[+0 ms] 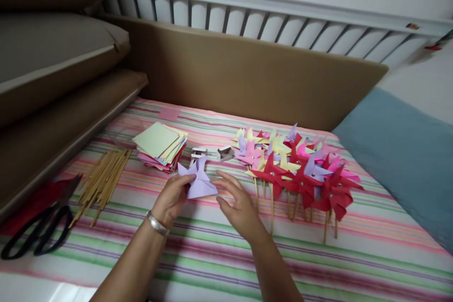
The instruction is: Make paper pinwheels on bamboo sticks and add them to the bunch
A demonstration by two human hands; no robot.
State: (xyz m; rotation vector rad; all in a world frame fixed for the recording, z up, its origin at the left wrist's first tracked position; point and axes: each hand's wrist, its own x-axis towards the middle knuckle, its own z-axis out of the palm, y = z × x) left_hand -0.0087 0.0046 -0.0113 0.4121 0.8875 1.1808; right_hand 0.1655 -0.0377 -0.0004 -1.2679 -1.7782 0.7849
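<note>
My left hand pinches a folded lilac paper pinwheel head just above the striped cloth; a silver bracelet circles that wrist. My right hand hovers beside the lilac paper with its fingers spread and nothing in it. To the right lies a heap of finished pinwheels on sticks in red, pink, yellow and lilac. A stack of coloured paper squares sits behind my left hand.
Wooden sticks lie at the left, with black scissors on red paper nearer the edge. Two small objects sit behind the lilac paper. Brown cushions, a padded board, a white slatted rail and a blue pillow surround the cloth.
</note>
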